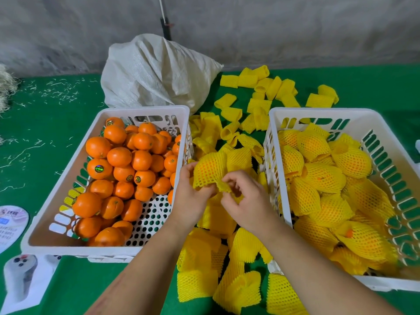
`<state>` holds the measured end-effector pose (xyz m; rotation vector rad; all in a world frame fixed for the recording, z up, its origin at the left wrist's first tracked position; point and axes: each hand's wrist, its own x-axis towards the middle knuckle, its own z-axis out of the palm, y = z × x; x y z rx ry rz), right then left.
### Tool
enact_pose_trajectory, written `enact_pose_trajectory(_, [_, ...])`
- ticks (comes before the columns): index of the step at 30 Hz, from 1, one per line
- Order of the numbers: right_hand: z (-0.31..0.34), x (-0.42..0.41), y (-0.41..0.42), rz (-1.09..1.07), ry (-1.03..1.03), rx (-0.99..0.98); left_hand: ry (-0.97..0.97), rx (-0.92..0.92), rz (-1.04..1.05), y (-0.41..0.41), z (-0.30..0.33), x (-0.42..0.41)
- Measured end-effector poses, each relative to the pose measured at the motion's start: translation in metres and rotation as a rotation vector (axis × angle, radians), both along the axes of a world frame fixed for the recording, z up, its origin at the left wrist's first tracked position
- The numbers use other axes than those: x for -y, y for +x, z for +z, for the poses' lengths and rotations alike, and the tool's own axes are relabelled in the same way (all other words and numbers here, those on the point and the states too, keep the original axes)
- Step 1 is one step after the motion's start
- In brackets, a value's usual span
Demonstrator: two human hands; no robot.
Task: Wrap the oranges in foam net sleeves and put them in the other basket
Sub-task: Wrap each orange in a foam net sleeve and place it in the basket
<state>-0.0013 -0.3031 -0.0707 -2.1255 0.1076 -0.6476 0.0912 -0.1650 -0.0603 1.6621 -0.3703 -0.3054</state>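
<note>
Loose sleeves [241, 289] litter the green desk [34, 137] nearest. Above them, left hand [193, 201] grips a netted orange [210, 171] while right hand [245, 201] pinches its net's edge. Left basket [68, 169] holds bare oranges [120, 169], right basket [386, 126] wrapped ones. A sack [154, 71] sits behind.

Oranges [127, 176] fill the left basket [68, 178]; loose sleeves [229, 246] lie between it and right basket [386, 142]
</note>
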Motion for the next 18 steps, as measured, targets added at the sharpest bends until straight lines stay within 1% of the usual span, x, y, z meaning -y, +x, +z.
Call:
enact_pose_trajectory(2, [0.004,-0.003,0.000,0.112,0.245,-0.134,0.040,0.051,0.026,0.002,-0.004,-0.001])
enact_pose_trajectory(3, [0.007,-0.003,0.002,0.111,0.371,-0.169,0.068,0.090,0.026,0.004,-0.006,-0.002])
enact_pose_trajectory(5, [0.011,0.000,0.006,0.044,0.589,-0.244,0.108,0.183,-0.011,0.004,-0.008,-0.004])
enact_pose_trajectory(7, [0.014,0.000,0.011,0.074,0.779,-0.369,0.140,0.234,-0.107,0.002,-0.008,-0.005])
enact_pose_trajectory(8, [0.015,0.000,0.013,0.109,0.810,-0.423,0.151,0.243,-0.167,0.000,-0.010,-0.006])
enact_pose_trajectory(10, [0.013,-0.002,0.017,0.118,0.813,-0.448,0.186,0.250,-0.266,-0.004,-0.014,-0.008])
enact_pose_trajectory(15, [0.013,0.001,0.017,-0.027,0.855,-0.337,0.281,0.242,-0.465,-0.012,-0.015,-0.010])
enact_pose_trajectory(18, [0.014,0.005,0.017,-0.133,0.957,-0.311,0.329,0.306,-0.598,-0.018,-0.014,-0.010])
